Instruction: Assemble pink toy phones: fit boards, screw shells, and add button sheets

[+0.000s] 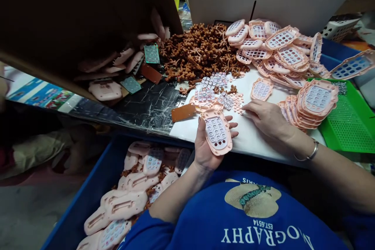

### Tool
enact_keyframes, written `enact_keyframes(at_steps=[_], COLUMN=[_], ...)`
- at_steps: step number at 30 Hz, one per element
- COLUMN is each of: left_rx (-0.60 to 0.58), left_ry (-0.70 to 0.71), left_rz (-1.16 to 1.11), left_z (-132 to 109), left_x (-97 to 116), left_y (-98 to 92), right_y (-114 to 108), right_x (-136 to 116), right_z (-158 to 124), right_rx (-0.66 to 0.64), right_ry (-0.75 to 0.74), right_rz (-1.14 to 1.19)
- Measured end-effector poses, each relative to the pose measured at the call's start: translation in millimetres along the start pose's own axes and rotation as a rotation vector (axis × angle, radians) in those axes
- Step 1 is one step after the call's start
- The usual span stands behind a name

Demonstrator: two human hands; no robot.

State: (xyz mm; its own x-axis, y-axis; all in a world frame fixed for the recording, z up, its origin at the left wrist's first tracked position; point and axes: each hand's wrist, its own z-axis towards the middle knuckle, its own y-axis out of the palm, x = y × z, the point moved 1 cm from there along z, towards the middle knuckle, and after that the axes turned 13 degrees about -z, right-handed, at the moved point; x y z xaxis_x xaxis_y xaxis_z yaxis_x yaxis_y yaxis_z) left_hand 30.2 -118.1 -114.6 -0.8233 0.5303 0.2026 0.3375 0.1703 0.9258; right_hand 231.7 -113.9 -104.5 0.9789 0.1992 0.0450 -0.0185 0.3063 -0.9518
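My left hand (202,150) holds a pink toy phone shell (225,146) with its inside up, thumb along one edge and fingers under it. A white button pad (215,129) lies in the shell; dark holes show at its near end. My right hand (268,119) rests low over the white work surface (252,140), fingertips pinched together at the edge of a spread of small pink buttons (236,100). Whether a button is between them is hidden. White button pads (208,83) lie loosely piled behind the buttons. An orange-brown board (183,113) sits left of the held shell.
Brown plastic pieces (202,49) form a heap at the back. Pink shells are piled (291,56) and stacked (319,97) at the right, by a green tray (351,133). A blue bin (84,191) of pink phone bodies stands lower left. Cardboard (88,15) overhangs the left; another person's hand (158,25) shows behind.
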Motion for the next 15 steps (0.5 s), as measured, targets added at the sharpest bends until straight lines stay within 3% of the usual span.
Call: enact_keyframes(at_steps=[7, 15], left_rx=[0.016, 0.037], left_ry=[-0.007, 0.001], left_rz=[-0.003, 0.048], left_z=[1, 1], left_x=[-1, -4], left_y=[0.5, 5.9], right_y=[6, 8], right_x=[0, 10], right_z=[12, -9], right_rx=[-0.112, -0.121], right_ry=[-0.111, -0.108], right_rz=[-0.068, 0.036])
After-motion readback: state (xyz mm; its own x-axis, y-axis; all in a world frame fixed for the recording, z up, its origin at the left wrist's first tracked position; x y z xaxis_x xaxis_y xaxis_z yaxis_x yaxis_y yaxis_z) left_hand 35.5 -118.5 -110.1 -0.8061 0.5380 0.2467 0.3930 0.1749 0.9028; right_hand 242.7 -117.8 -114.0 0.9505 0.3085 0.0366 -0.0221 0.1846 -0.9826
